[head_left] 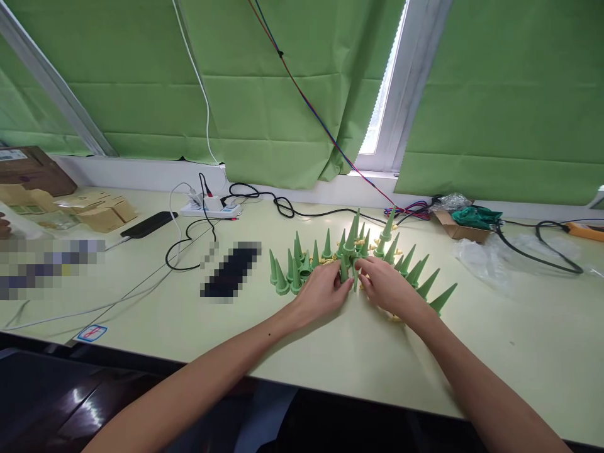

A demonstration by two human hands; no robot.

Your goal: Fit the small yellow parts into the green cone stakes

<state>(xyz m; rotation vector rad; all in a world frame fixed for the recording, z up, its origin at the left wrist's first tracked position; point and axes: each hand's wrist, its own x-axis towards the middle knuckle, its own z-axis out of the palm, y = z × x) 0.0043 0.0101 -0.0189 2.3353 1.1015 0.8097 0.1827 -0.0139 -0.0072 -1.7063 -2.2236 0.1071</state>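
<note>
1. At far left, a brown cardboard box (40, 171) bore a white label (13, 155), its print too small to read.
2. Near the table's front edge, a blue-bordered sticker (92, 333) carried a red mark you could not read with certainty.
3. Left of your hands, green cones (282, 281) stood point-up on the pale table (340, 358); no brand showed on them. They looked like light, stiff moulded plastic, smooth enough to slip at the taper, so the broad base seemed the surer hold; the thin tips might bend or chip.
4. Your left hand (324, 288) had its thumb and fingers closed about a green cone (344, 269) in the cluster's middle.
5. Your right hand (387, 284) was curled just beside it; whether its fingertips gripped anything, you could not tell.
6. Further right, slanting cones (428, 284) lay near small yellow pieces (395, 319), likely light and harder to pinch.
</note>
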